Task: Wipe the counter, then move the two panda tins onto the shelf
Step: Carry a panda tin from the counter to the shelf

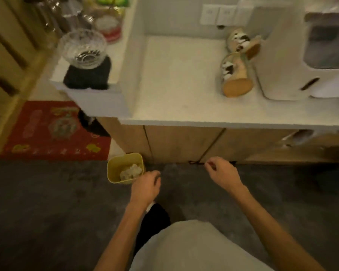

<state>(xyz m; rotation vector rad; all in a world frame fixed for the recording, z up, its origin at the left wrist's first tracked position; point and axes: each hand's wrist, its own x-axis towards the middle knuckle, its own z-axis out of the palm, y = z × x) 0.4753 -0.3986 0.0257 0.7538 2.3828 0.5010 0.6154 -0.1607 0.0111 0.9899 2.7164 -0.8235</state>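
Note:
Two panda tins with tan lids stand on the white counter [176, 79] at its right side: the nearer tin [234, 73] and the farther tin [241, 43] behind it, both beside a white appliance. A raised white shelf [117, 55] runs along the counter's left. My left hand [145, 185] hangs low over the dark floor next to a small yellow bin, fingers loosely curled, holding nothing. My right hand [221, 173] is also low, in front of the cabinet doors, fingers lightly pinched with nothing visible in them.
The yellow bin [125, 168] on the floor holds a crumpled white wad. A glass bowl [82, 47] on a black block, jars and packets crowd the shelf. The white appliance [301, 55] fills the counter's right end. A red mat [53, 132] lies on the floor at left.

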